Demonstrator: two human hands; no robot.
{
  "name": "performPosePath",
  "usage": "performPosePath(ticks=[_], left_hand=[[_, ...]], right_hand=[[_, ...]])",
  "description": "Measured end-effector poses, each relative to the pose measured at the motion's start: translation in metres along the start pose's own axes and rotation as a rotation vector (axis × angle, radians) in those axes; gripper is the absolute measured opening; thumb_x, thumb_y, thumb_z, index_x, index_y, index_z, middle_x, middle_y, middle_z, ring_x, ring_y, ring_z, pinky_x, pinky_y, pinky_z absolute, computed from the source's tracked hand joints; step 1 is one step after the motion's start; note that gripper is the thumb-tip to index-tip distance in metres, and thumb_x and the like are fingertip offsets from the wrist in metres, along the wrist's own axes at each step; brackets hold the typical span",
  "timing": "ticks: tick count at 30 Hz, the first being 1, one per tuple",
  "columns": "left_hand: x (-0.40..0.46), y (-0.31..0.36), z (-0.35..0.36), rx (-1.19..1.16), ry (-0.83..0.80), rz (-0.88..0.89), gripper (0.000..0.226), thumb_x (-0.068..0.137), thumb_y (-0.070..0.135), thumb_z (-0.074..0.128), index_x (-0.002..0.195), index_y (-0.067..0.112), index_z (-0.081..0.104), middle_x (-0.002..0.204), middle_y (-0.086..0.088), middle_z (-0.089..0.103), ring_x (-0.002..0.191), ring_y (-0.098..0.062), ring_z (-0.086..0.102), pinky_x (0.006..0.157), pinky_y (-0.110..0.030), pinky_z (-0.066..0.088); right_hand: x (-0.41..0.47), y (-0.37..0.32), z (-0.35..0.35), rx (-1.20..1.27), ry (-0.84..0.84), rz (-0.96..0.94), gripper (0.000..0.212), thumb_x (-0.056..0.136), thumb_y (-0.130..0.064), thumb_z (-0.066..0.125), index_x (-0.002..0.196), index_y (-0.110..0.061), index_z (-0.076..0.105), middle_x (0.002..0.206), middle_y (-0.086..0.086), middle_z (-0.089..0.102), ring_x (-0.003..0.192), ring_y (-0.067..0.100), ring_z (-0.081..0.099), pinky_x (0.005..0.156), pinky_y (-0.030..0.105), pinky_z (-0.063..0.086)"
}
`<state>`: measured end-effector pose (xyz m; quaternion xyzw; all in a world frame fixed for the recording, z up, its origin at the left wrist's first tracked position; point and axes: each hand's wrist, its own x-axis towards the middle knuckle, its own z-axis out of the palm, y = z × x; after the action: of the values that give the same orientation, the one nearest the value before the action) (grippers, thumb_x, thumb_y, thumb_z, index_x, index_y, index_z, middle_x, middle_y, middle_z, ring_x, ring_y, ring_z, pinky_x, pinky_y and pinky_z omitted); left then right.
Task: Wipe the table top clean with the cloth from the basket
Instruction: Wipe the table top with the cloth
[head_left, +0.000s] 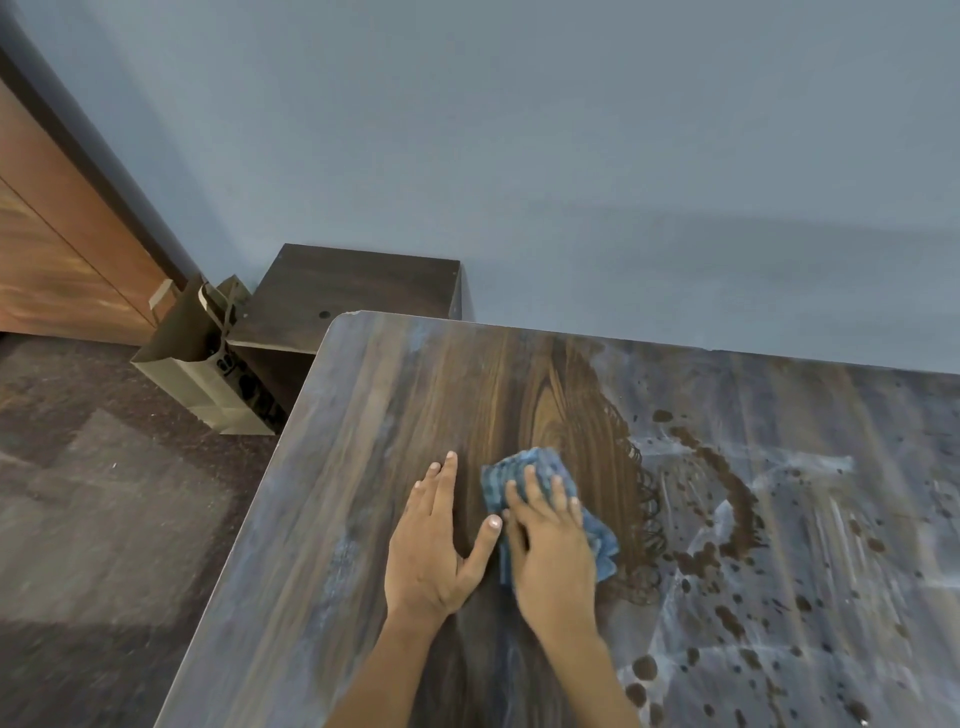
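At the far left, a brown wooden door (57, 249) meets the blue-grey wall (519, 130), and a paper bag (208, 364) stands on the dark floor (104, 519) just beside a low dark cabinet (353, 291). Next comes the wood-grain tabletop (363, 467), its rounded corner near the cabinet. On it the left hand (436, 540) lies flat, palm down, its fingers straight and close together and its thumb angled out toward the other hand. Just to its right, the right hand (550, 551) presses down on a crumpled blue cloth (524, 467), its fingers spread over the fabric; the left thumb tip sits right against it. The cloth rests on the tabletop under that palm, poking out past the fingertips and along the right side of the hand. Right of the cloth, the surface shows curly dark wet streaks (639, 509), then a curved brown smear and scattered brown spots (727, 618) over whitish, dusty marks toward the right edge.
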<state>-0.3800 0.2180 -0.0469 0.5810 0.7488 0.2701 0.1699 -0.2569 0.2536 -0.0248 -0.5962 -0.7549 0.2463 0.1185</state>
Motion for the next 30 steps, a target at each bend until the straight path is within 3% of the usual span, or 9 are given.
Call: performPosePath(ticks=[3, 6, 7, 8, 13, 17, 23, 27, 30], left_hand=[[0.0, -0.001, 0.0, -0.009, -0.005, -0.021, 0.085, 0.08, 0.069, 0.023, 0.148, 0.019, 0.017, 0.153, -0.001, 0.028, 0.142, -0.014, 0.02, 0.117, -0.029, 0.019], [-0.001, -0.002, 0.001, -0.001, -0.006, -0.011, 0.082, 0.081, 0.067, 0.025, 0.149, 0.022, 0.015, 0.153, 0.0, 0.027, 0.143, -0.014, 0.019, 0.116, -0.029, 0.019], [-0.001, -0.003, 0.001, -0.005, -0.003, -0.012, 0.082, 0.081, 0.066, 0.026, 0.149, 0.022, 0.015, 0.153, 0.0, 0.028, 0.143, -0.014, 0.019, 0.116, -0.029, 0.019], [-0.001, -0.002, 0.001, -0.01, 0.001, -0.016, 0.082, 0.081, 0.067, 0.026, 0.148, 0.021, 0.017, 0.153, 0.0, 0.029, 0.143, -0.014, 0.02, 0.116, -0.029, 0.02], [0.0, -0.001, 0.002, -0.004, 0.034, -0.013, 0.08, 0.083, 0.065, 0.028, 0.147, 0.017, 0.024, 0.15, -0.002, 0.034, 0.141, -0.016, 0.026, 0.115, -0.032, 0.025], [0.001, -0.003, 0.003, 0.026, 0.023, -0.025, 0.08, 0.084, 0.067, 0.022, 0.148, 0.019, 0.022, 0.151, 0.0, 0.031, 0.141, -0.014, 0.025, 0.115, -0.029, 0.022], [0.0, -0.002, 0.002, 0.014, 0.009, -0.028, 0.081, 0.083, 0.066, 0.023, 0.147, 0.018, 0.022, 0.151, -0.001, 0.031, 0.141, -0.016, 0.026, 0.115, -0.034, 0.026], [0.0, -0.004, 0.004, 0.003, 0.002, -0.053, 0.082, 0.082, 0.068, 0.023, 0.148, 0.021, 0.02, 0.152, -0.001, 0.029, 0.142, -0.017, 0.024, 0.114, -0.037, 0.028], [0.0, -0.004, 0.005, -0.002, 0.005, -0.055, 0.081, 0.082, 0.068, 0.023, 0.148, 0.021, 0.02, 0.152, 0.0, 0.03, 0.142, -0.017, 0.024, 0.114, -0.036, 0.027]], right_hand=[[-0.022, -0.002, 0.006, 0.003, -0.138, -0.177, 0.047, 0.097, -0.033, 0.046, 0.143, -0.036, 0.037, 0.152, -0.023, 0.01, 0.146, 0.006, 0.007, 0.118, 0.027, 0.005], [-0.05, 0.011, -0.004, -0.077, -0.145, -0.29, 0.033, 0.073, -0.041, 0.077, 0.105, -0.04, 0.071, 0.124, -0.019, 0.06, 0.115, 0.007, 0.059, 0.109, 0.014, 0.018], [-0.052, 0.019, -0.006, -0.103, -0.132, -0.309, 0.013, 0.082, -0.042, 0.069, 0.093, -0.04, 0.074, 0.114, -0.018, 0.067, 0.106, 0.008, 0.065, 0.109, 0.013, 0.014], [-0.054, 0.026, -0.011, -0.112, -0.146, -0.282, 0.024, 0.093, -0.04, 0.051, 0.089, -0.04, 0.075, 0.111, -0.018, 0.068, 0.104, 0.008, 0.065, 0.11, 0.012, 0.008], [-0.023, 0.049, -0.015, 0.019, -0.036, -0.144, 0.036, 0.1, -0.027, 0.043, 0.136, -0.03, 0.048, 0.144, -0.027, 0.016, 0.145, 0.006, 0.009, 0.116, 0.017, -0.004], [0.02, 0.022, -0.015, 0.045, -0.022, -0.072, 0.038, 0.102, -0.027, 0.038, 0.139, -0.025, 0.044, 0.154, -0.011, 0.023, 0.146, 0.01, 0.005, 0.119, 0.025, 0.001], [0.0, 0.018, -0.01, -0.045, -0.138, -0.215, 0.045, 0.101, -0.037, 0.034, 0.145, -0.029, 0.033, 0.156, -0.015, 0.012, 0.144, 0.007, -0.007, 0.115, 0.021, -0.009], [-0.054, 0.037, -0.015, -0.291, -0.245, -0.371, 0.04, 0.098, -0.046, 0.03, 0.119, -0.039, 0.063, 0.139, -0.019, 0.048, 0.143, 0.005, 0.005, 0.115, 0.022, 0.014], [-0.075, 0.051, -0.031, -0.236, -0.215, -0.25, 0.071, 0.1, -0.047, 0.003, 0.099, -0.035, 0.074, 0.119, -0.014, 0.065, 0.142, -0.002, 0.004, 0.11, 0.014, 0.014]])
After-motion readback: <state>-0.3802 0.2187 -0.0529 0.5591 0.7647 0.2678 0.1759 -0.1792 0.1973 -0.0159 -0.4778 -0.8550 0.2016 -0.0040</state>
